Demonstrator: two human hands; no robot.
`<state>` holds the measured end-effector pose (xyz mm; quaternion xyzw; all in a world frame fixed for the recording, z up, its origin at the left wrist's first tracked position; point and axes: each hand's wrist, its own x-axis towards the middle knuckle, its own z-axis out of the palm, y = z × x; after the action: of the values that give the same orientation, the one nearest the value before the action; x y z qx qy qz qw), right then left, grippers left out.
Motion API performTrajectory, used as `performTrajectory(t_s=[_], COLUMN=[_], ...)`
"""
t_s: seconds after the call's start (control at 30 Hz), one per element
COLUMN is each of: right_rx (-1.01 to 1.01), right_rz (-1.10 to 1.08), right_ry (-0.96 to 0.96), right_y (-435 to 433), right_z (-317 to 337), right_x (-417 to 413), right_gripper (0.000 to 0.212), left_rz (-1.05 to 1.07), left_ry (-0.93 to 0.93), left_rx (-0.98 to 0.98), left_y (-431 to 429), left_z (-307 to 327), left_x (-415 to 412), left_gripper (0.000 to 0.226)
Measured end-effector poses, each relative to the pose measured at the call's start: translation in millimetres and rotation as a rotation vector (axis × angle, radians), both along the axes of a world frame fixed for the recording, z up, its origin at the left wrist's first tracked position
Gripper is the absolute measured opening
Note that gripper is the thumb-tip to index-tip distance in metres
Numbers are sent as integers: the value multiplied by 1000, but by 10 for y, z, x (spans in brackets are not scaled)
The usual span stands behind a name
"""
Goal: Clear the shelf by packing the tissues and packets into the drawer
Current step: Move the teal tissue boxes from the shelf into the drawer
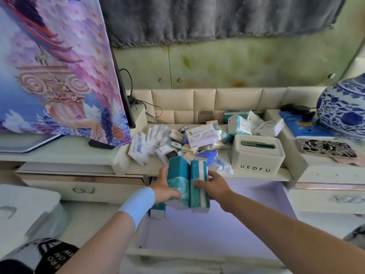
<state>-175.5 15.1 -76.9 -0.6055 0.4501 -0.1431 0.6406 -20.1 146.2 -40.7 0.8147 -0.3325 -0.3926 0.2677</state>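
Packing is in hand: the left hand and right hand each have a grip curled round 1 of 2 teal tissue packs, held upright, side by side, above the open drawer. Next, I judge, they need lowering in beside the pack at its back left. The pile on the shelf remains.

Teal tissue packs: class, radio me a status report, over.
Left hand grips left teal plastic tissue pack, right hand grips right pack. Both above open lilac-lined drawer. Path clear.
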Motion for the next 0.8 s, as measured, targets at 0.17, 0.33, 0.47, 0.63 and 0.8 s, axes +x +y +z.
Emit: performTrajectory(t_s=[0.17, 0.33, 0.47, 0.63, 0.8], right_rx=[13, -43, 24, 27, 103], right_rz=[104, 179, 218, 280, 298], right_ry=[267, 356, 442, 498, 460], right_y=[172, 174, 55, -57, -125], right_z=[-430, -683, -790, -835, -881], right_x=[-136, -110, -124, -136, -56], right_gripper=[85, 71, 56, 65, 78], left_rz=[-184, -329, -527, -767, -713], left_ry=[-79, -212, -390, -678, -794], left_rx=[261, 430, 508, 466, 288], left_y=[37, -23, -64, -121, -113], left_z=[-342, -724, -987, -1078, -1175], left_x=[-116, -243, -295, -166, 24], left_gripper=[118, 116, 111, 134, 105])
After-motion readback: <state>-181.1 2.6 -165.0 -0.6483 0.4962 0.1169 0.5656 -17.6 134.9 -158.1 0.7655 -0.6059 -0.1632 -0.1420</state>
